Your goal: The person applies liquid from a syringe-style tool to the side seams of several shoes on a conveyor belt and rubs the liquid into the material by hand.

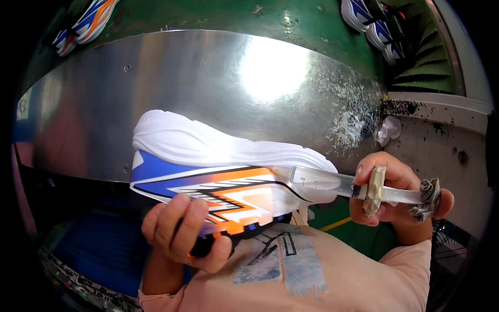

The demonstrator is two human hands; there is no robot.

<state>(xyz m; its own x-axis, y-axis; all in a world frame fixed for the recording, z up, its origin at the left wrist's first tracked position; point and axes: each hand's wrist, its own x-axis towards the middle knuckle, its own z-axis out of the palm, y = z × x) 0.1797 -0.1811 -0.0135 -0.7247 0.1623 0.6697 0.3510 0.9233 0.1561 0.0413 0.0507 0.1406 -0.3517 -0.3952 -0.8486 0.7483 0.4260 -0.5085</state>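
Observation:
My left hand (184, 231) is closed around the collar of a running shoe (202, 182), with the fingertips on its side and black lining. The shoe is tilted on its side, its thick white sole facing away from me and its blue, orange and white upper towards me. In my right hand (390, 187) is a clear plastic syringe (327, 180), its flange and plunger end wrapped in cream and grey material. The thumb rests at the plunger end. The syringe's narrow tip meets the seam between upper and sole near the toe.
A shiny metal plate (182, 67) lies beyond the shoe, with dried white residue (351, 112) at its right. Crumpled white paper (389, 130) sits beside it. More shoes stand on the green surface (218, 15) at far left (93, 21) and far right (371, 28).

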